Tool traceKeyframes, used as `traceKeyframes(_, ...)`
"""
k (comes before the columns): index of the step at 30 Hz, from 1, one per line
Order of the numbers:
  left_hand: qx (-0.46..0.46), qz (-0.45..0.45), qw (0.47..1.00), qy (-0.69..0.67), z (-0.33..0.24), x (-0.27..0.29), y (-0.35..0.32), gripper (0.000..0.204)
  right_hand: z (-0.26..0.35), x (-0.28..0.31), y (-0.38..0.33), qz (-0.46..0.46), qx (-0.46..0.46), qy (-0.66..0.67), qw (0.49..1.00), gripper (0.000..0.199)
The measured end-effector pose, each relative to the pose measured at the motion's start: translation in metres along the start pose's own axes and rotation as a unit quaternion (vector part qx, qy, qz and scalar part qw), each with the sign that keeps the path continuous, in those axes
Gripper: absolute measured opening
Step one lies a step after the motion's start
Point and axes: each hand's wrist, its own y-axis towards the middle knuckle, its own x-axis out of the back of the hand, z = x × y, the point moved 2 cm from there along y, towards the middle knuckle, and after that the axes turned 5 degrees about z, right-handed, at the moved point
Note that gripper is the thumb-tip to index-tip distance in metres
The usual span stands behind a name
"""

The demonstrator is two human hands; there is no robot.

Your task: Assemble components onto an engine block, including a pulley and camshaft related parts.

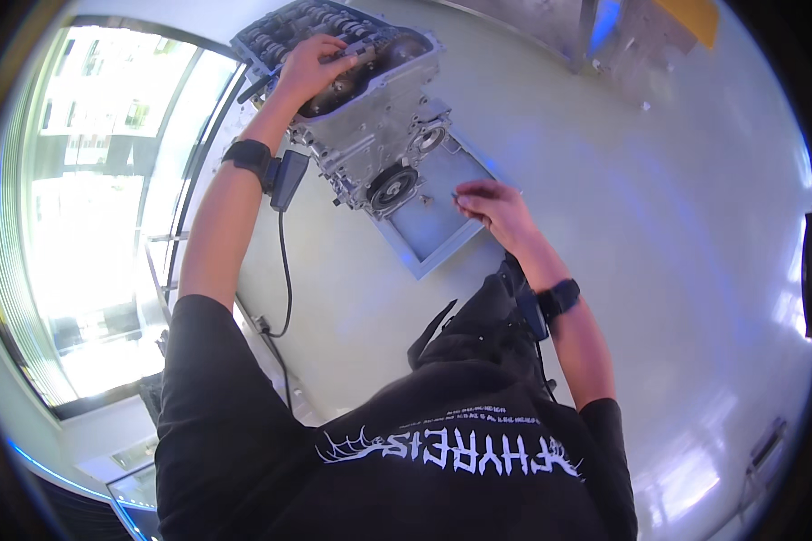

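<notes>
Here, my view takes in the engine (pixel 370 108) standing on a grey tray (pixel 429 236) on the pale floor (pixel 622 252), its top uncovered and the camshafts (pixel 311 27) exposed. My left hand (pixel 311 68) lies curled over the top end; whether it grips anything I can't tell. My right hand (pixel 494 206) hovers at the tray's edge, fingers pinched, perhaps on a small part. Judging by this, the work is well begun, with much still assembled.

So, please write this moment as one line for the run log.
left hand: on top of engine block | right hand: fingertips at grey tray edge | tray under engine
</notes>
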Motion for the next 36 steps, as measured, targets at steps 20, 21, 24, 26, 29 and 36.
traceKeyframes(20, 0.071, -0.012, 0.997, 0.016, -0.013, 0.007, -0.005, 0.037, 0.116, -0.146, 0.13, -0.18, 0.367, -0.397, 0.822, 0.02)
traceKeyframes(21, 0.051, -0.013, 0.998, 0.037, -0.013, 0.007, -0.005, 0.037, 0.114, -0.152, 0.138, -0.179, 0.367, -0.398, 0.822, 0.02)
traceKeyframes(24, 0.064, -0.014, 0.997, 0.041, -0.011, 0.008, -0.005, 0.037, 0.109, -0.161, 0.153, -0.278, 0.379, -0.51, 0.72, 0.014)
traceKeyframes(26, 0.077, -0.034, 0.996, 0.033, -0.008, 0.004, -0.004, 0.039, 0.103, -0.16, 0.161, -0.267, 0.364, -0.535, 0.714, 0.016)
traceKeyframes(29, 0.069, -0.019, 0.997, 0.026, -0.01, 0.003, -0.003, 0.04, 0.103, -0.16, 0.167, -0.298, 0.358, -0.551, 0.692, 0.018)
traceKeyframes(36, 0.081, -0.041, 0.996, 0.024, -0.002, 0.0, -0.005, 0.038, 0.101, -0.163, 0.173, -0.307, 0.344, -0.536, 0.708, 0.017)
